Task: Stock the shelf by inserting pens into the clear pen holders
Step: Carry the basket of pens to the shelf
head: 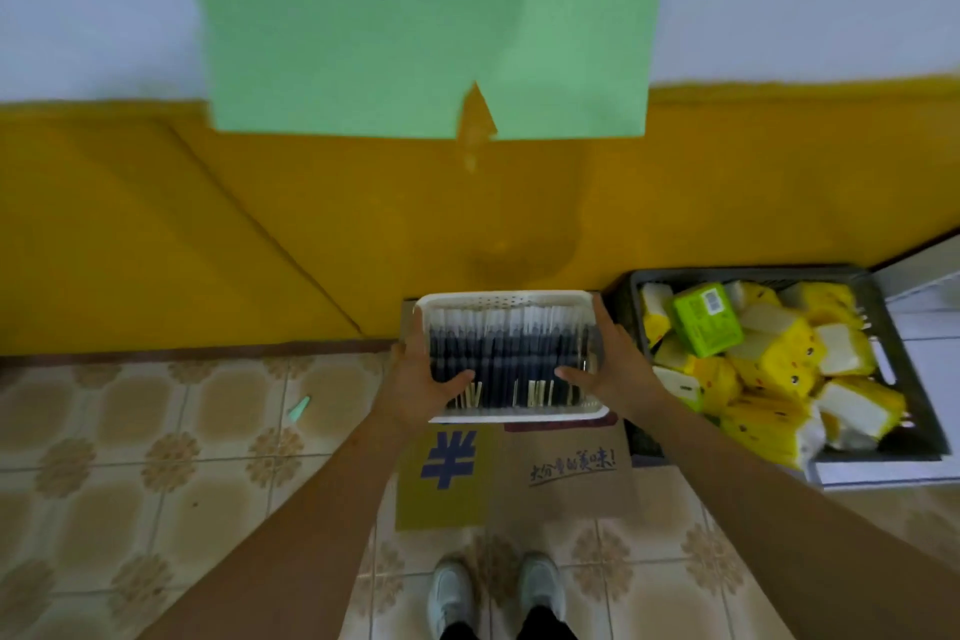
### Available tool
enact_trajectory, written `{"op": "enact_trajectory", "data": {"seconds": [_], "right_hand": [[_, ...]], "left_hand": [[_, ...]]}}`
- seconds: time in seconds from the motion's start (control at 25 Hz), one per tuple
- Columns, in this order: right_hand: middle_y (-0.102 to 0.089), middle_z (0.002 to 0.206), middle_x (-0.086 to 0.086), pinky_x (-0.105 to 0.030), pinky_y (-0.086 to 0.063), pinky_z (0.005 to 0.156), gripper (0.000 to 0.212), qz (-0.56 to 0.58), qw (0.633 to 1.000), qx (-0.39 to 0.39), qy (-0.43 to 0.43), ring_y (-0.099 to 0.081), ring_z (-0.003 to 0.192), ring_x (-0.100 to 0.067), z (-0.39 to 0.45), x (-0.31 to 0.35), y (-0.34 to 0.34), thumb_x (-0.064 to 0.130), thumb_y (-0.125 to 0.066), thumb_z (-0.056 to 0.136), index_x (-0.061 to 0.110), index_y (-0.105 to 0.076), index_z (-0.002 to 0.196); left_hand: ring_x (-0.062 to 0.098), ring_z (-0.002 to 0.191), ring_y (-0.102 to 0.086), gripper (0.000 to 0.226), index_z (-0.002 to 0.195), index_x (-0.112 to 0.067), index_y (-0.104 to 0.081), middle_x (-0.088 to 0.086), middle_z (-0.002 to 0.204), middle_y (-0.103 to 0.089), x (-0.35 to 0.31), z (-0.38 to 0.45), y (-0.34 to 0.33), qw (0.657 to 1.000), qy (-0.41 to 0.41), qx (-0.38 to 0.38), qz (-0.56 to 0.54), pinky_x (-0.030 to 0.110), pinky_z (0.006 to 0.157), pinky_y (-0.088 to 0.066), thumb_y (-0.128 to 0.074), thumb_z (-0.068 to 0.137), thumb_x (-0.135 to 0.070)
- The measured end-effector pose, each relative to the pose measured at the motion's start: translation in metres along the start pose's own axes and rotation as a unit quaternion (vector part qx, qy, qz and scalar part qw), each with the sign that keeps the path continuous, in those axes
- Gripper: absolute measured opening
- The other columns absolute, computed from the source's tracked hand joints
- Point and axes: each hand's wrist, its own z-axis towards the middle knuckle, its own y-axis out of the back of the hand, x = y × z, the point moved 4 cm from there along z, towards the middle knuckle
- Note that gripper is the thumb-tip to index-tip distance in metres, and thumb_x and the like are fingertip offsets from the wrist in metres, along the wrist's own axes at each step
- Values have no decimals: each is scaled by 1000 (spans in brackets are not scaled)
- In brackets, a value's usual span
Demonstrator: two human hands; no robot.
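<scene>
A white perforated basket (506, 300) full of several dark pens (511, 353) with white caps sits low by the yellow wall, above a brown cardboard box (566, 476). My left hand (423, 387) grips the basket's left side, thumb lying over the pens. My right hand (605, 366) grips the right side, its thumb over the pens too. No clear pen holders or shelf are in view.
A dark grey crate (891, 395) of yellow and green tissue packs stands right of the basket. A green paper sign (431, 52) hangs on the wall. Patterned floor tiles (156, 457) lie to the left, with a small green scrap (300, 408). My shoes (496, 592) are below.
</scene>
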Motion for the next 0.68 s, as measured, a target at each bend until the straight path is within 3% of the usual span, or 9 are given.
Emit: {"op": "enact_trajectory", "data": {"seconds": [0.12, 0.2, 0.32, 0.56, 0.68], "right_hand": [[-13, 164, 3, -41, -37, 107, 104, 72, 997, -41, -2, -23, 148, -25, -76, 63, 31, 53, -67, 86, 35, 8, 156], [-5, 165, 11, -44, -29, 115, 94, 119, 989, -75, 37, -7, 152, -18, -120, 104, 43, 53, -62, 89, 38, 4, 156], [-9, 164, 12, -41, -29, 115, 83, 180, 976, -98, 73, -15, 150, -17, -160, 147, 53, 48, -56, 94, 39, -2, 156], [-7, 163, 16, -43, -27, 119, 83, 212, 960, -23, 182, -15, 151, -17, -175, 210, 66, 58, -49, 89, 42, -1, 155], [-8, 164, 12, -40, -27, 116, 82, 169, 955, 32, 242, -16, 150, -17, -179, 242, 55, 57, -47, 91, 38, -2, 156]], "left_hand": [[23, 149, -20, 104, 157, -31, 3, -1, 164, -13, -25, -82, 54, 994, 1, -61, -86, 41, 112, -36, -69, 84, -48], [20, 148, -23, 93, 157, -32, -4, -4, 164, -14, -40, -135, 85, 982, -11, -119, -147, 35, 112, -34, -67, 89, -40], [20, 141, -36, 86, 156, -34, -10, -3, 160, -25, -46, -193, 119, 965, 4, -204, -164, 26, 103, -38, -66, 91, -38], [17, 145, -31, 87, 156, -36, -6, -7, 163, -20, -51, -272, 155, 918, 28, -323, -227, 39, 111, -41, -64, 92, -40], [21, 143, -36, 81, 156, -34, -11, 2, 160, -30, -37, -312, 153, 883, 77, -388, -253, 42, 110, -43, -63, 94, -37]]}}
